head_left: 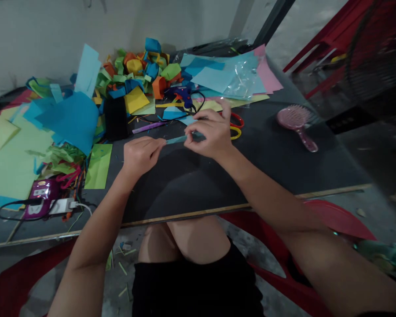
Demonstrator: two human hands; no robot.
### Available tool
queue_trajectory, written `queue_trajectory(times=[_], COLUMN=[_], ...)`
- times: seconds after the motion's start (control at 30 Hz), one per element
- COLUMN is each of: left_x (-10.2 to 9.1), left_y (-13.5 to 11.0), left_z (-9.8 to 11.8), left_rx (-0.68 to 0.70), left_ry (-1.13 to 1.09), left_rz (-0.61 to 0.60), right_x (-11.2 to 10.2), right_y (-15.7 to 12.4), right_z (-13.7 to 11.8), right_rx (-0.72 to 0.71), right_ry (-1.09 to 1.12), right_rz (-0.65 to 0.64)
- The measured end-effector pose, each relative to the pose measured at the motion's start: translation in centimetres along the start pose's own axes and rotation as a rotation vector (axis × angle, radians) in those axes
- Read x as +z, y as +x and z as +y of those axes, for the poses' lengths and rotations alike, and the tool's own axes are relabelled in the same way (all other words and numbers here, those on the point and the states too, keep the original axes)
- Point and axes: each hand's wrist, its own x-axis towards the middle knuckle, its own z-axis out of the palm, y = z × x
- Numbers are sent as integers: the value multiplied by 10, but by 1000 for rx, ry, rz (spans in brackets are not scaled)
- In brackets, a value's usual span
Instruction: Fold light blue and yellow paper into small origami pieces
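Observation:
Both my hands meet over the dark table (270, 163) and hold a narrow teal paper strip (177, 139) between them. My left hand (141, 154) pinches the strip's left end with closed fingers. My right hand (209, 132) pinches the right end between thumb and fingertips, the other fingers curled above it. The strip lies level, just above the tabletop.
A heap of folded coloured paper (137, 72) and blue sheets (71, 116) crowd the far left. Light blue and pink sheets (224, 77) lie at the back. A blue glue gun (184, 94), scissors with red and yellow handles (236, 125), a pink hairbrush (298, 123), a purple pen (148, 127) and a power adapter (44, 200) are nearby.

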Motion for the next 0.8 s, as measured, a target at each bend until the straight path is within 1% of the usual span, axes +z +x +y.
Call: queue_trajectory(times=[0.1,0.2,0.3,0.4,0.47,0.57,0.67,0.8], left_x=[-7,-10,-8,-7,-7,-4,6,19], left_y=[-2,-3,-1,0,0,1,3,2], left_z=[-12,-15,-7,1,4,10,17,21], left_rx=[-50,-20,80,126,110,53,-9,-15], left_ry=[58,138,195,215,222,220,184,176], left_rz=[59,47,-11,-46,-61,-88,-151,-234], right_x=[-7,-14,-12,-2,6,13,15,15], right_y=[2,5,4,2,0,-2,-3,-5], right_z=[16,18,6,-7,-10,-12,-14,-19], right_rx=[75,100,41,-60,-85,-98,-140,-175], right_ry=[-24,-15,26,70,63,24,4,31], right_rz=[32,83,96,-8,-49,-45,-62,-62])
